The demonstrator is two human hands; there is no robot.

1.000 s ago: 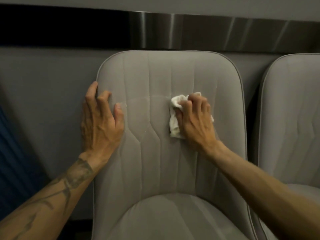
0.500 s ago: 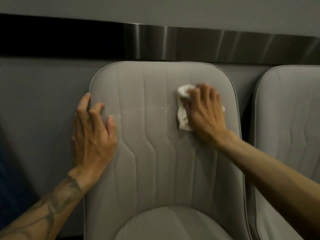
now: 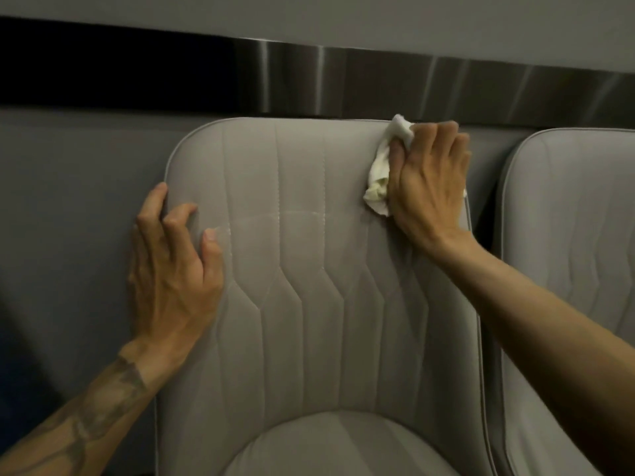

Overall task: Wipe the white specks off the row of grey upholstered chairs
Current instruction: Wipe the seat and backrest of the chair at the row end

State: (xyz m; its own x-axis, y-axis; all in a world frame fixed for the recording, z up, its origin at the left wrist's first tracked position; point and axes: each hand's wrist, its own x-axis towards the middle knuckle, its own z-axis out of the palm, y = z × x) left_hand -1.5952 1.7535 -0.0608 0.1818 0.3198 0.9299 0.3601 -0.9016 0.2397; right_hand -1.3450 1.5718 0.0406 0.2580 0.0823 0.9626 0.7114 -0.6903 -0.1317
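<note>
A grey upholstered chair (image 3: 309, 304) with stitched vertical seams fills the middle of the view. My right hand (image 3: 429, 187) presses a crumpled white cloth (image 3: 385, 166) against the top right corner of its backrest. My left hand (image 3: 171, 269) rests on the backrest's left edge, fingers spread and curled over the piping, holding nothing. A faint whitish streak (image 3: 288, 216) runs across the backrest between my hands.
A second grey chair (image 3: 570, 235) stands close on the right with a narrow dark gap between. Behind the chairs runs a grey wall (image 3: 68, 201) topped by a brushed metal band (image 3: 378, 84).
My right hand has slid the cloth up and to the right, from the middle of the backrest to its top right corner. My left hand stays on the left edge.
</note>
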